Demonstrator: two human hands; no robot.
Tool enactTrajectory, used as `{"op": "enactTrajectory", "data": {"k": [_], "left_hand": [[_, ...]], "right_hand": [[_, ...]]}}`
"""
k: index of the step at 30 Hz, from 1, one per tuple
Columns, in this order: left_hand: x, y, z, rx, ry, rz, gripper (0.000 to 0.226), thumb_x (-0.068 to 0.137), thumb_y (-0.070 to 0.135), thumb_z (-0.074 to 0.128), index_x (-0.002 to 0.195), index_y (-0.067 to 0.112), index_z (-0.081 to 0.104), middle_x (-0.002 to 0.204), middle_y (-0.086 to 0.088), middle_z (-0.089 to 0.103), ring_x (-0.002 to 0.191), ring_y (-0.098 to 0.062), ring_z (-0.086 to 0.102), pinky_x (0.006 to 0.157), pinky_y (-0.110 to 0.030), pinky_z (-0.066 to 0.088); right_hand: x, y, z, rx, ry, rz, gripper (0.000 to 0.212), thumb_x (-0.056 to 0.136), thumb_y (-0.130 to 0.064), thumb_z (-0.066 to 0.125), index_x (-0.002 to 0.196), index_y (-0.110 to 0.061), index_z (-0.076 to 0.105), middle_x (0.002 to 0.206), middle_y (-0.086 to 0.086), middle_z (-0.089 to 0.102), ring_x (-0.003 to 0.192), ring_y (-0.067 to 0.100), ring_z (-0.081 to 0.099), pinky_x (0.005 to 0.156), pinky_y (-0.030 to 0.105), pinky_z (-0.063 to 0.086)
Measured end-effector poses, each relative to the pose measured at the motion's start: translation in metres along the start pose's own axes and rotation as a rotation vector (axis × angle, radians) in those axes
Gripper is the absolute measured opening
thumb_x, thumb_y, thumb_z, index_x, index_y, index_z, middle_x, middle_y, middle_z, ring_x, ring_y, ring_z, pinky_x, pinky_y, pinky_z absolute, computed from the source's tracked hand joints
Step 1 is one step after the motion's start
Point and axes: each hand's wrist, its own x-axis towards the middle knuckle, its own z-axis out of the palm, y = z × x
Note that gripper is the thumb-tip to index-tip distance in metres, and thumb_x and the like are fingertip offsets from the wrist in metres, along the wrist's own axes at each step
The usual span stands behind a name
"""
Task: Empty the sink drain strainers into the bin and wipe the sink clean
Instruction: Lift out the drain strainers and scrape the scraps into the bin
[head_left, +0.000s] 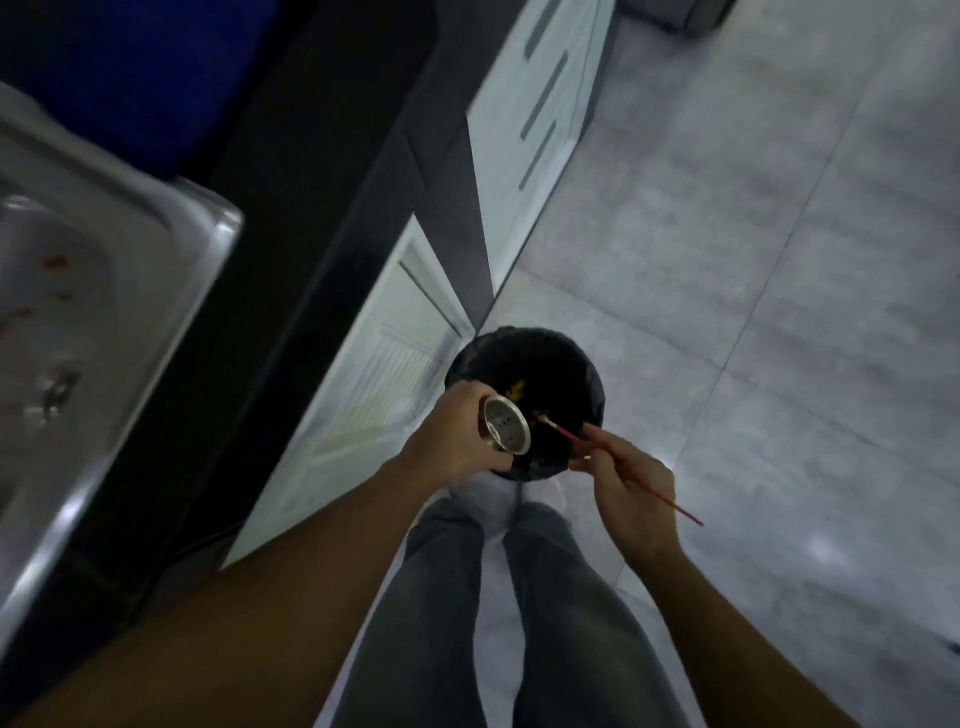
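- Our left hand (457, 436) curls its fingers round the strainer (506, 430), over the bin (592, 374).
- Our right hand (631, 488) pinches a red stick (569, 435), tip near the strainer.
- The sink (130, 249) is well apart, left.

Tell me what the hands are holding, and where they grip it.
The left hand grips the metal strainer round its side wall, above the bin. The right hand pinches a red stick about midway along.

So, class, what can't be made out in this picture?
Head view:
The sink: cut off by the left edge, motion-blurred; detail unreadable.
The bin: contents lost in darkness; near rim behind the left hand and strainer.
The red stick: one or a pair, too thin to tell.
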Motion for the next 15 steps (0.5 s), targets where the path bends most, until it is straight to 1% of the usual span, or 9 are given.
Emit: {"op": "enactTrajectory", "data": {"k": [2,4,5,7,8,10,12,14,15], "left_hand": [[-0.025,0.016,-0.013,-0.07,0.022,0.001,0.099,0.054,0.039,0.089,0.14,0.025,0.043,0.138,0.001,0.053,0.123,-0.015,0.055,0.102,-0.035,0.05],[-0.053,0.034,-0.028,-0.126,0.064,0.003,0.106,0.053,0.047,0.086,0.145,0.03,0.037,0.142,0.004,0.051,0.126,-0.012,0.053,0.105,-0.036,0.049],[-0.067,0.044,-0.036,-0.149,0.096,0.011,0.104,0.053,0.048,0.085,0.145,0.031,0.04,0.141,0.005,0.052,0.126,-0.011,0.054,0.105,-0.036,0.05],[-0.093,0.063,-0.055,-0.179,0.17,0.029,0.093,0.056,0.047,0.087,0.139,0.03,0.048,0.134,0.007,0.056,0.121,-0.011,0.057,0.102,-0.037,0.053],[-0.105,0.073,-0.067,-0.195,0.208,0.04,0.087,0.058,0.046,0.088,0.135,0.029,0.052,0.13,0.008,0.057,0.118,-0.011,0.058,0.1,-0.038,0.054],[-0.129,0.091,-0.091,-0.251,0.303,0.074,0.079,0.059,0.043,0.089,0.13,0.026,0.058,0.123,0.008,0.061,0.111,-0.01,0.062,0.096,-0.037,0.056],[-0.152,0.104,-0.115,-0.328,0.412,0.099,0.075,0.057,0.042,0.089,0.124,0.023,0.062,0.117,0.005,0.065,0.105,-0.011,0.066,0.093,-0.035,0.057],[-0.174,0.111,-0.141,-0.394,0.509,0.107,0.074,0.053,0.044,0.088,0.119,0.021,0.066,0.11,0.002,0.069,0.097,-0.012,0.07,0.087,-0.031,0.059],[-0.184,0.112,-0.154,-0.419,0.541,0.103,0.072,0.054,0.041,0.091,0.118,0.022,0.066,0.108,0.002,0.071,0.094,-0.011,0.071,0.085,-0.031,0.059]], "right_hand": [[-0.01,-0.024,-0.011,0.049,-0.005,0.0,0.033,0.1,-0.007,0.048,0.123,-0.016,0.07,0.099,-0.01,0.074,0.092,0.005,0.073,0.088,0.03,0.06],[-0.023,-0.051,-0.022,0.084,-0.001,-0.041,0.035,0.101,-0.006,0.046,0.121,-0.02,0.07,0.099,-0.015,0.073,0.094,0.004,0.073,0.09,0.029,0.06],[-0.03,-0.067,-0.027,0.1,0.0,-0.061,0.035,0.101,-0.006,0.046,0.118,-0.025,0.071,0.099,-0.016,0.073,0.094,0.003,0.073,0.09,0.029,0.06],[-0.042,-0.098,-0.039,0.103,-0.017,-0.107,0.039,0.101,-0.009,0.047,0.108,-0.039,0.071,0.1,-0.019,0.073,0.097,0.003,0.073,0.093,0.028,0.059],[-0.048,-0.113,-0.044,0.086,-0.038,-0.149,0.038,0.101,-0.012,0.048,0.106,-0.042,0.071,0.101,-0.019,0.074,0.1,0.004,0.072,0.095,0.027,0.057],[-0.057,-0.144,-0.054,0.009,-0.076,-0.287,0.034,0.1,-0.019,0.046,0.111,-0.036,0.074,0.108,-0.017,0.073,0.107,0.004,0.068,0.098,0.026,0.055],[-0.061,-0.175,-0.061,-0.073,-0.078,-0.441,0.035,0.097,-0.025,0.043,0.115,-0.033,0.073,0.112,-0.021,0.071,0.109,-0.002,0.064,0.099,0.02,0.053],[-0.061,-0.207,-0.06,-0.135,-0.052,-0.586,0.035,0.097,-0.025,0.042,0.117,-0.041,0.067,0.11,-0.024,0.069,0.107,-0.009,0.062,0.098,0.013,0.049],[-0.062,-0.223,-0.057,-0.155,-0.048,-0.65,0.038,0.096,-0.024,0.043,0.122,-0.043,0.064,0.11,-0.022,0.068,0.107,-0.01,0.062,0.097,0.01,0.048]]}}
